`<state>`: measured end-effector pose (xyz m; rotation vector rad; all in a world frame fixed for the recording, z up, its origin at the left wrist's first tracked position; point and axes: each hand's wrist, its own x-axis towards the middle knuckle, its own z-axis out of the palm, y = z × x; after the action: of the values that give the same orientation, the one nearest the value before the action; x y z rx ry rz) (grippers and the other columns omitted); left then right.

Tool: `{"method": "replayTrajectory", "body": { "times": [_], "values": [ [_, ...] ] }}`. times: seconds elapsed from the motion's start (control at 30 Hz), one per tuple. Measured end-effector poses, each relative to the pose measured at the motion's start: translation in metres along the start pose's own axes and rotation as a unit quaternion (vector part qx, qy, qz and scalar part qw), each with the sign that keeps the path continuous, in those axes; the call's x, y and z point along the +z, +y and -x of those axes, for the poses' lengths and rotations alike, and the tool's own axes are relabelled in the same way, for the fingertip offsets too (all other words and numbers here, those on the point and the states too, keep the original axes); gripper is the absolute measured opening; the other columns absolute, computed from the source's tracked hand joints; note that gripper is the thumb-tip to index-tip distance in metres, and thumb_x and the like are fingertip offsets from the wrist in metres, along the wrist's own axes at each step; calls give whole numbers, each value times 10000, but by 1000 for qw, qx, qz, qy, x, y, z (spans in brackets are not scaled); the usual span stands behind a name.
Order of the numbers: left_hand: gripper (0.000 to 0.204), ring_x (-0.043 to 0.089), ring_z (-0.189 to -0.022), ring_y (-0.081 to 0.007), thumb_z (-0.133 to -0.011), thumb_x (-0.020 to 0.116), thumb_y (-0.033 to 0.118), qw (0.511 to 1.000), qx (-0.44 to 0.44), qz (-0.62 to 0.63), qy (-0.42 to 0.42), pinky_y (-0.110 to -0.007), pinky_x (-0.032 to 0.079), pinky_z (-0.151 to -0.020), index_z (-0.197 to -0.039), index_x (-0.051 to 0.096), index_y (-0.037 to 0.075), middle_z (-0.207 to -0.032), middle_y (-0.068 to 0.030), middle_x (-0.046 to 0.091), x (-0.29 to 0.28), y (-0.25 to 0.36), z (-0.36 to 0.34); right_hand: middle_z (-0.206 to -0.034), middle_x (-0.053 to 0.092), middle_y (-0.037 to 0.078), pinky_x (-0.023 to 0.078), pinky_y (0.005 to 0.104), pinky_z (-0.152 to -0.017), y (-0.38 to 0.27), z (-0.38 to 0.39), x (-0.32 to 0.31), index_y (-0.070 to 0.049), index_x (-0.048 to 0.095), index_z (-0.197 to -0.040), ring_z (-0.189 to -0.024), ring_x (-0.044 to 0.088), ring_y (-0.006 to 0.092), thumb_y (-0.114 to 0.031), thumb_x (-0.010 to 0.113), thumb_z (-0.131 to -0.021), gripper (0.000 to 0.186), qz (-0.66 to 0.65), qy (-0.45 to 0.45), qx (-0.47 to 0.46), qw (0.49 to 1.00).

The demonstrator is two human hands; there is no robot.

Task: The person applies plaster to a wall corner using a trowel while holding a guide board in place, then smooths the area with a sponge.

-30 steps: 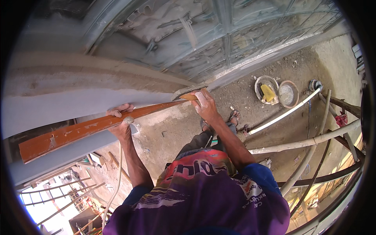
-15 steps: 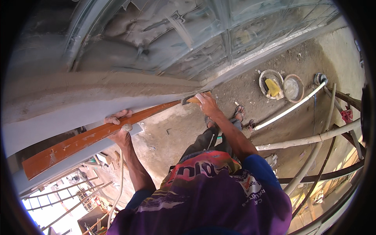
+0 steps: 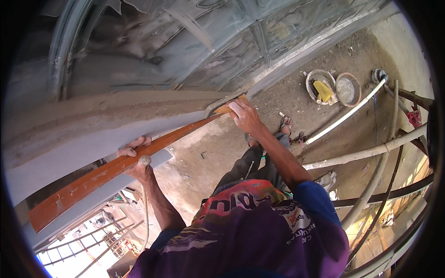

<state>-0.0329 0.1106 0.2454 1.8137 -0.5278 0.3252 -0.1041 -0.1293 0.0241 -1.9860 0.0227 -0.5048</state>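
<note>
My left hand [image 3: 140, 170] grips a long orange-brown straightedge bar [image 3: 90, 183], fingers over its far side and thumb on the near side. The bar runs along the wall edge, its narrow far end close to my right hand. My right hand [image 3: 246, 116] is closed around a flat yellow-orange scraper or float [image 3: 224, 110], which touches the grey mortar at the ledge corner. That tool is partly covered by my fingers, so its exact kind is hard to make out. Damp-looking mortar [image 3: 116, 105] coats the ledge beneath the patterned glass panels [image 3: 232, 55].
A round basin [image 3: 309, 83] holding a yellow piece stands on the floor beside a second round pan [image 3: 347, 90]. A white pipe [image 3: 347, 113] and several bamboo poles [image 3: 357, 155] cross the right side. My feet [image 3: 286, 125] are on the dusty floor.
My right hand has moved the scraper slightly up onto the ledge corner. My left hand still grips the bar, and the whole view has shifted a little.
</note>
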Motion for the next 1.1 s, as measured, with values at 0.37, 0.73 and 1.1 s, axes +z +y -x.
{"method": "replayTrajectory", "body": {
  "times": [0.37,0.73,1.1],
  "values": [
    [540,670,-744,-291,-652,802,439,999,26,-18,-20,-413,593,-691,-838,435,89,-878,-181,636,-4,1,-1,-971,593,149,469,450,-778,104,89,31,-88,541,-1011,-930,575,361,33,582,-716,322,48,-129,170,976],
    [461,661,-801,-262,-652,801,404,1000,11,23,-6,-422,593,-725,-832,493,111,-887,-145,648,-4,-5,3,-841,633,207,492,416,-715,157,206,-125,-5,654,-954,-828,630,373,-129,747,-645,345,202,197,592,755],
    [430,660,-834,-259,-717,738,434,999,-8,-38,-7,-404,569,-799,-885,507,112,-945,-106,649,-15,-1,5,-886,649,214,492,456,-751,250,241,-271,-49,667,-1018,-851,629,380,-232,667,-734,338,332,205,583,712]
  ]
}}
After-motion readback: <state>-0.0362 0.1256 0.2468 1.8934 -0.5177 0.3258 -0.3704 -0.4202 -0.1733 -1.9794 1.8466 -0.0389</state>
